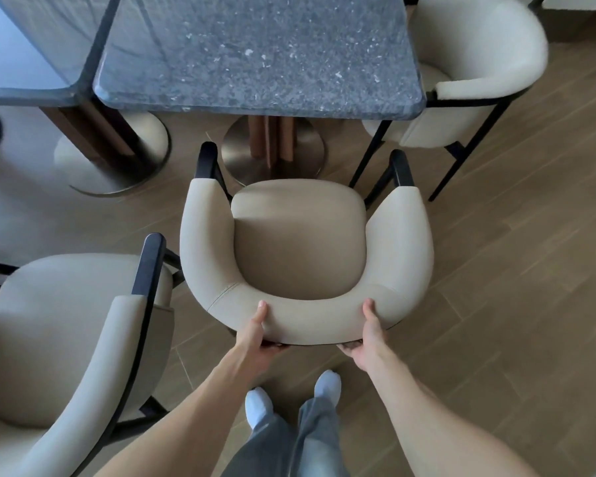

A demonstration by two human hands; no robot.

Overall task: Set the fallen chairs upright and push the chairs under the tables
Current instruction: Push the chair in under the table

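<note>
A cream upholstered chair (300,242) with a curved back and black arm tips stands upright right in front of me, facing the dark speckled stone table (255,53). Its seat is still outside the table's front edge. My left hand (260,333) grips the left part of the curved backrest, thumb on top and fingers underneath. My right hand (367,339) grips the right part of the backrest the same way. The table's round metal base (238,160) shows just beyond the chair.
A second cream chair (73,339) stands upright close on the left, nearly touching the held chair. A third cream chair (475,63) sits at the table's right side. Another dark table (25,46) with its round base (111,160) adjoins at left. My feet stand on wooden flooring.
</note>
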